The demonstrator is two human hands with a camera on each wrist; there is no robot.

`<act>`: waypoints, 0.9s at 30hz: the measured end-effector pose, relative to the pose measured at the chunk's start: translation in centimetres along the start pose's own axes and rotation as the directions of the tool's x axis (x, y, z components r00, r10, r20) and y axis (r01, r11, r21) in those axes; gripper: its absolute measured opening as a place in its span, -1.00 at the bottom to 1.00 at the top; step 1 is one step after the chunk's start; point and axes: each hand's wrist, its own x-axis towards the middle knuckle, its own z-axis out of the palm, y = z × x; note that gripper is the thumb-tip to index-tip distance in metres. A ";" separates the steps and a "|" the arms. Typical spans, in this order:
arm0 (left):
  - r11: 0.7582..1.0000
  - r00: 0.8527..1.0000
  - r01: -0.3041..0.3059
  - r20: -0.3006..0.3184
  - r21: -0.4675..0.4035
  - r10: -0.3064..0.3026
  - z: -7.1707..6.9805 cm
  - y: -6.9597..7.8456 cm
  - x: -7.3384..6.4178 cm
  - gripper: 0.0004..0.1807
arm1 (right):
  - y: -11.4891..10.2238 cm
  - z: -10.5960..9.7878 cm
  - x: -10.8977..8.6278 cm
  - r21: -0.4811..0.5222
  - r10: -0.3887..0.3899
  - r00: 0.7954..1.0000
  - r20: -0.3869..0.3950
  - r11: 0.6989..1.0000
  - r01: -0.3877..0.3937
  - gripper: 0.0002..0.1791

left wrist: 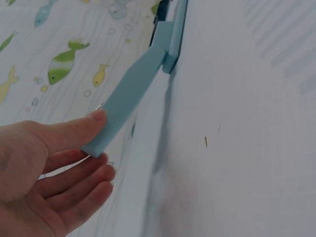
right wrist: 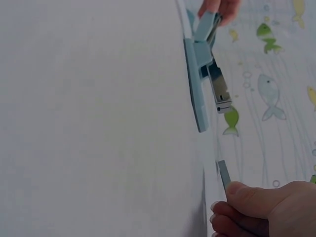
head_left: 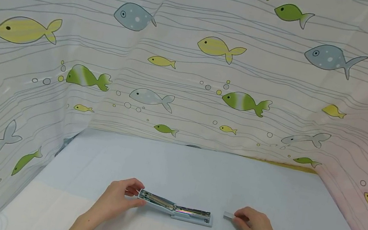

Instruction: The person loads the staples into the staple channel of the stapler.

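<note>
In the head view, an opened stapler [head_left: 191,216] lay on the table [head_left: 196,170] well in from the far edge, roughly midway between the left and right edges. The left hand [head_left: 119,199] grasped its folded-back cover [head_left: 157,202] on the side towards the left edge; the right hand [head_left: 254,226] pinched a small grey strip [head_left: 228,215], probably staples, towards the right edge, apart from the stapler. In the left wrist view, the thumb pressed the cover's raised end and the lower fingers curled loosely; a steady, light hold there seemed wise, so the base would not skid. In the right wrist view, thumb and fingers gripped one end of the strip, its free end pointing towards the metal rail [right wrist: 218,86]; a level approach, squared to the rail, seemed best, without squeezing hard enough to snap it.
</note>
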 end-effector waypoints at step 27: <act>1.000 1.000 -0.010 -0.006 0.022 0.010 0.0 -0.1 0.1 -0.61 | -0.3 -0.4 1.0 0.023 -0.091 0.994 -0.063 0.995 0.093 -0.85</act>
